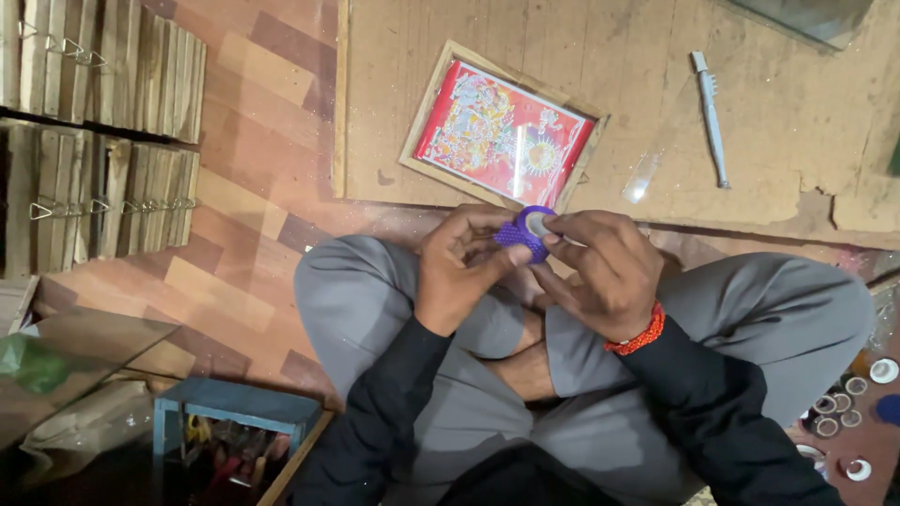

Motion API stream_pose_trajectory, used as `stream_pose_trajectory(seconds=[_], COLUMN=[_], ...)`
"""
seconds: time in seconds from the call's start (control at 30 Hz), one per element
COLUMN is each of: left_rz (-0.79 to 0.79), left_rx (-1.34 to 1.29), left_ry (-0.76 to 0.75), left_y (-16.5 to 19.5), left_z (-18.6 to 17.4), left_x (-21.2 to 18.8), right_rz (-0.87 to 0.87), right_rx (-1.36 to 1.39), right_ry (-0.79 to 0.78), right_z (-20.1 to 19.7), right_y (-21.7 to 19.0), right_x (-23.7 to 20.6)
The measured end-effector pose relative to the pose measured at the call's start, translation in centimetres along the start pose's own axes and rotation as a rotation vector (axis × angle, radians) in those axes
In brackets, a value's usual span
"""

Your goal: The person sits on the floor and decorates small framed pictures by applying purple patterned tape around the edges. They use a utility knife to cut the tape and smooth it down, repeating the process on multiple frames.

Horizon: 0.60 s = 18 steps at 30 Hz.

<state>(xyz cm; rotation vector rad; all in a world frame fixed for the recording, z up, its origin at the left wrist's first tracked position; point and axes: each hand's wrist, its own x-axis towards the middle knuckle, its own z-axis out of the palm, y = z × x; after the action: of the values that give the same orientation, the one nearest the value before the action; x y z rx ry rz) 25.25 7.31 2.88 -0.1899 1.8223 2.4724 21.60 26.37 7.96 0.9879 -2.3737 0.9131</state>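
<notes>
**Purple tape roll worked between both hands, above the lap**

The purple tape roll (525, 232) sits up at fingertip level, over the crossed legs and just short of the board's edge; the left hand (459, 267) cradles it from below and behind, fingers curled around the ring, seemingly to keep it steady; the right hand (605, 267) comes in from the other side, thumb and forefinger pinched at the roll's pale core, likely hunting for the tape's end; so both sets of fingers are clenched on the roll. A red beaded bracelet (637, 334) rides the right wrist. Beyond the hands, a framed red picture (504, 131) lies flat on the worn wooden board (797, 122), close in, within easy reach; a white-handled tool (711, 117) rests further right, well apart from it; stacked wooden frames (103, 131) stand on edge at the left; a blue toolbox (230, 426) sits near the left knee; small white rings (848, 408) scatter on the floor to the right.
</notes>
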Motion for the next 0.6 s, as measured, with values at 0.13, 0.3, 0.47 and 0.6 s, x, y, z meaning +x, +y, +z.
stream_pose_trajectory(seconds=[0.13,0.3,0.47,0.6], left_rz=[-0.050,0.061,0.081,0.057], left_rx=[0.102,0.330,0.425,0.478], left_ry=[0.060,0.227,0.340,0.370], left_y=[-3.6,-2.7,-1.3,-2.0], left_z=[-2.2,-9.9,-13.5,-12.9], left_x=[0.1,3.5,6.0,7.1], right_rz=[-0.007,0.014,0.023,0.016], right_rx=[-0.040,-0.169,-0.191,-0.239], right_ry=[-0.158,-0.531,-0.676,-0.674], right_z=[0.1,-0.8,-1.1,-0.3], right_y=[-0.2,1.2,2.9,3.3], right_x=[-0.3,-0.8,-1.5,-1.8])
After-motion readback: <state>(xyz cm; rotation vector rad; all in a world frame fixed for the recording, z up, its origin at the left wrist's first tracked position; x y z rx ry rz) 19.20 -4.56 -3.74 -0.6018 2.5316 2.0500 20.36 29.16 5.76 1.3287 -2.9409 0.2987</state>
